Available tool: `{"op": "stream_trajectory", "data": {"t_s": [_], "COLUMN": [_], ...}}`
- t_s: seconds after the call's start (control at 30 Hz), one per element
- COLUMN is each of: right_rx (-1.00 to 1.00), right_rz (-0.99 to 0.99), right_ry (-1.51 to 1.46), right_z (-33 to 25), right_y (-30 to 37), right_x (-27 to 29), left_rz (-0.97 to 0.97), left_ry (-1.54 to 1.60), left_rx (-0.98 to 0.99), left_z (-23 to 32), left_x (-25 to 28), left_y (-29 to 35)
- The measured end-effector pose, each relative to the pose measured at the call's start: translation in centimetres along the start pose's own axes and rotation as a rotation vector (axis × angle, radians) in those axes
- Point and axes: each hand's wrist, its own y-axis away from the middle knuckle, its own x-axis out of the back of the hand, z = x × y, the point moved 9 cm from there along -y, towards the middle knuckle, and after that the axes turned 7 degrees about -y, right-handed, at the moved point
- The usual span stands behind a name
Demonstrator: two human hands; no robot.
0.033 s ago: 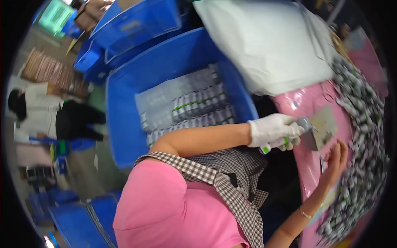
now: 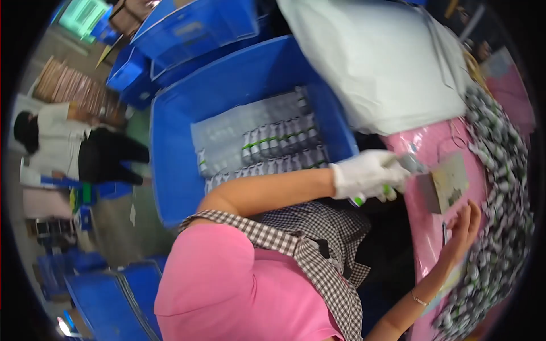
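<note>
My left hand (image 2: 367,175), in a white glove, is closed around small grey-and-white pieces with green bands (image 2: 388,188). A grey rounded end (image 2: 410,163) sticks out past its fingertips toward a small grey block-like box (image 2: 449,182) on the pink-covered table. The motion blurs this end. Bare and wearing a bracelet, my right hand (image 2: 462,230) is just nearer than the box, with its fingers bent around a thin metal tool (image 2: 445,233). Most of the tool is hidden, so its kind does not show.
A long heap of grey-and-white pieces (image 2: 503,187) covers the right side of the pink table (image 2: 421,250). To the left, a large blue bin (image 2: 182,125) holds rows of banded pieces and clear plastic sheeting. A white sack (image 2: 392,68) stands behind. Another person (image 2: 57,136) stands far left.
My left hand has drawn back a little to the left, away from the grey box, still holding the pieces. The right hand stays near the box. The view has shifted slightly.
</note>
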Motion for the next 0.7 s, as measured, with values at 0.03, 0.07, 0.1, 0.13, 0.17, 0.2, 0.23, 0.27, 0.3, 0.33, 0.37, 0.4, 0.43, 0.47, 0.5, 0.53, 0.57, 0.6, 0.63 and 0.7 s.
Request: {"op": "stream_trajectory", "data": {"t_s": [0.03,0.07,0.1,0.13,0.17,0.2,0.23,0.27,0.3,0.33,0.37,0.4,0.43,0.47,0.5,0.53,0.57,0.6,0.63,0.7], "right_rx": [0.031,0.043,0.022,-0.001,-0.022,-0.048,-0.015,-0.046,-0.040,-0.030,0.042,0.112,0.002,0.007,0.141,0.274,0.279,0.281,0.305,0.330], "right_rz": [0.005,0.014,0.022,0.033,0.066,0.084,0.107,0.143,0.150,0.162,0.111,0.058,0.153,0.145,0.027,-0.090,-0.087,-0.098,-0.138,-0.185], "right_ry": [-0.016,-0.026,-0.036,-0.048,-0.019,-0.004,0.030,0.111,0.132,0.158,0.169,0.177,0.180,0.183,0.247,0.309,0.291,0.293,0.321,0.347], "right_z": [-0.3,-0.2,0.2,0.9,1.1,1.4,1.0,1.6,1.1,0.8,1.0,0.5,1.2,1.5,1.0,0.6,0.9,0.9,0.8,0.1], "right_y": [0.2,0.1,-0.1,-0.1,-0.2,-0.5,-0.4,-0.7,-0.6,-0.4,-0.8,-1.2,-1.3,-1.5,-2.0,-2.2,-2.6,-2.9,-3.1,-3.5], "right_x": [-0.5,-0.7,-0.7,-0.5,0.7,1.3,1.2,2.6,2.6,2.6,3.3,2.3,3.0,3.0,2.6,2.1,2.1,2.2,2.1,1.3], "left_rz": [0.153,0.454,0.622,0.862,1.046,1.160,1.173,1.157,1.116,1.133,0.974,0.791,0.723,0.649,0.588,0.597,0.460,0.320,0.316,0.306], "left_ry": [0.041,-0.159,-0.311,-0.423,-0.570,-0.715,-0.937,-1.191,-1.439,-1.429,-1.628,-1.810,-1.856,-1.899,-1.938,-1.928,-1.961,-1.990,-2.024,-2.052], "left_rx": [-0.095,-0.037,-0.030,-0.318,-0.098,0.132,0.266,0.334,0.403,0.414,0.570,0.731,0.709,0.675,0.626,0.630,0.618,0.603,0.518,0.483], "left_z": [-0.6,0.5,-0.4,-1.9,-3.9,-6.0,-7.5,-10.4,-13.6,-15.9,-18.5,-20.7,-22.0,-23.1,-23.9,-24.3,-25.3,-26.3,-26.3,-26.4], "left_x": [4.0,8.5,12.9,18.1,22.0,25.3,27.7,30.5,32.9,34.9,36.3,37.1,37.7,38.0,38.1,38.6,38.5,38.3,38.2,38.7], "left_y": [1.8,6.3,9.4,13.0,16.6,20.1,22.6,24.8,26.1,27.5,27.8,28.3,28.7,28.7,28.9,29.4,28.9,28.7,28.7,28.8]}}
